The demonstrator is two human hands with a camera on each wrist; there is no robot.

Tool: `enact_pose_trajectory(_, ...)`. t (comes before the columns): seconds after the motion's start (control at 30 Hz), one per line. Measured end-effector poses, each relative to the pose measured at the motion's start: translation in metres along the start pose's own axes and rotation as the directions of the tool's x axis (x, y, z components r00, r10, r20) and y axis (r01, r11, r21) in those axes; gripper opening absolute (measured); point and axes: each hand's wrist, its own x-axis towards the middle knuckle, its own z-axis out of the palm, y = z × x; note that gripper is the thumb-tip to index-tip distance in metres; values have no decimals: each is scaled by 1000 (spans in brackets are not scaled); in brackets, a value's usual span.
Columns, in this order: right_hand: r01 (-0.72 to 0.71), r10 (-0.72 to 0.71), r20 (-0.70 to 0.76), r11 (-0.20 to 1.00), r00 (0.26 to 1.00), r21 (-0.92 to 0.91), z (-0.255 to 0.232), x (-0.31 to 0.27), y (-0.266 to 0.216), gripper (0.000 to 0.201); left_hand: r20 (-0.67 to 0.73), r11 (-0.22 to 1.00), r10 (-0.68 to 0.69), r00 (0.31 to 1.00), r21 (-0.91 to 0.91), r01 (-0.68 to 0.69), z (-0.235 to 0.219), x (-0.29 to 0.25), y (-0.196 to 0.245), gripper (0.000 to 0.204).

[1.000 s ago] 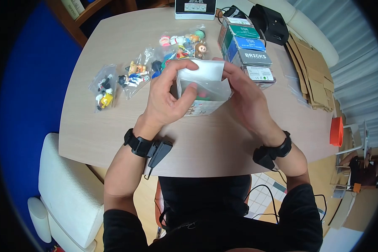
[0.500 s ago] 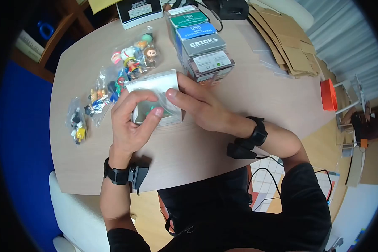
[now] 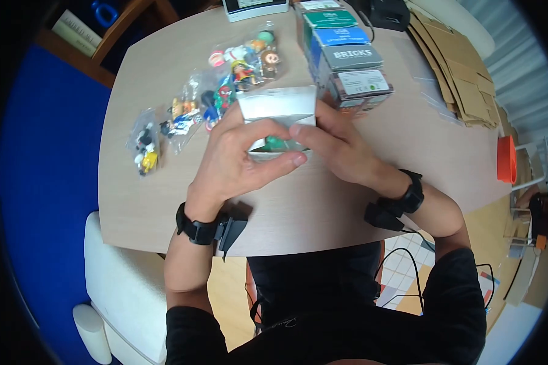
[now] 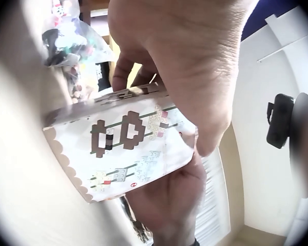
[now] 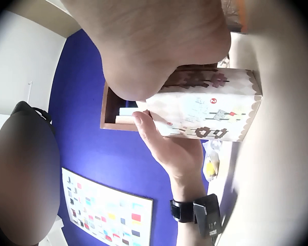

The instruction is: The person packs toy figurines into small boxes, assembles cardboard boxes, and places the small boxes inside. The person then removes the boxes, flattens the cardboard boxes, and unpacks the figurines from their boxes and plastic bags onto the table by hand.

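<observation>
While the pale counter (image 3: 310,225) spreads beneath the work, flattened cardboard (image 3: 453,70) lies along its right side, near a row of boxes (image 3: 350,56). Bagged figures (image 3: 242,72) lie farther left. The left grip (image 3: 231,149) is curled round the white box (image 3: 277,103), thumb along the near rim; the right grip (image 3: 341,146) closes on the opposite side, thumb at the opening. Between both, the box stands open, flap raised, green contents (image 3: 275,143) partly hidden inside; whether its base touches the counter, I cannot tell.
</observation>
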Motion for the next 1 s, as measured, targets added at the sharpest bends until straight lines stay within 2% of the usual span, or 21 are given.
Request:
enact_pose_trajectory(0.07,-10,10,-3,996,1000,-89,-3,1,-1,37,-35,999,17,999,-44,-19,-1,-1,-3,29)
enact_pose_trajectory(0.1,-9,10,11,996,1000,-87,-3,1,-1,37,27,992,126,992,-29,-125,-6,-2,-11,32)
enact_pose_trajectory(0.13,23,-25,-20,997,999,-76,-3,1,-2,38,22,993,120,993,-22,-120,-4,-2,-16,32)
enact_pose_trajectory(0.2,56,-59,-51,996,997,-66,-1,1,-2,40,-246,897,154,957,-370,-240,4,-3,-23,44)
enact_pose_trajectory(0.27,137,-140,-32,987,990,-80,0,-1,-4,44,-229,876,139,964,-426,-227,6,-2,-21,51)
enact_pose_trajectory(0.33,156,-159,-28,984,987,-90,0,-4,-1,44,-194,834,120,974,-512,-205,8,-1,-23,62)
enact_pose_trajectory(0.37,178,-182,-26,979,983,-101,1,-4,0,44,-196,835,118,973,-510,-204,7,-2,-22,62)
enact_pose_trajectory(0.43,159,-162,-24,983,986,-92,0,-5,-2,45,-122,871,80,989,-475,-129,3,-1,-19,78)
enact_pose_trajectory(0.5,143,-146,-27,986,989,-86,-3,-4,-2,45,-103,871,99,990,-471,-136,4,0,-22,85)
enact_pose_trajectory(0.53,298,-299,27,927,954,-228,-7,-1,-1,42,-84,871,116,990,-470,-142,4,0,-23,92)
enact_pose_trajectory(0.57,441,-434,103,825,895,-355,-9,1,-1,39,-84,871,116,990,-470,-142,3,0,-23,92)
enact_pose_trajectory(0.6,440,-434,103,825,895,-355,-10,-1,-2,39,-70,868,114,991,-478,-133,3,0,-23,93)
enact_pose_trajectory(0.67,366,-346,119,876,931,-314,-10,-6,-5,31,-55,865,110,992,-486,-123,1,0,-22,93)
enact_pose_trajectory(0.7,365,-345,118,877,931,-313,-10,-5,-4,31,-55,872,122,991,-471,-133,0,0,-22,88)
enact_pose_trajectory(0.77,433,-402,164,798,901,-420,-12,-3,-1,28,-56,877,135,989,-457,-146,-1,-1,-23,82)
enact_pose_trajectory(0.83,434,-396,179,798,901,-418,-12,-4,-4,28,-22,889,78,997,-451,-80,-3,-3,-23,66)
enact_pose_trajectory(0.87,435,-390,193,799,900,-415,-12,-4,-5,28,-22,889,79,997,-452,-80,-4,-3,-22,66)
enact_pose_trajectory(0.93,436,-389,199,789,900,-433,-16,-4,-3,29,33,911,12,999,-413,3,-7,-2,-17,55)
enact_pose_trajectory(1.0,439,-388,207,778,898,-448,-17,-5,-5,30,46,923,36,998,-385,-15,-7,0,-16,55)
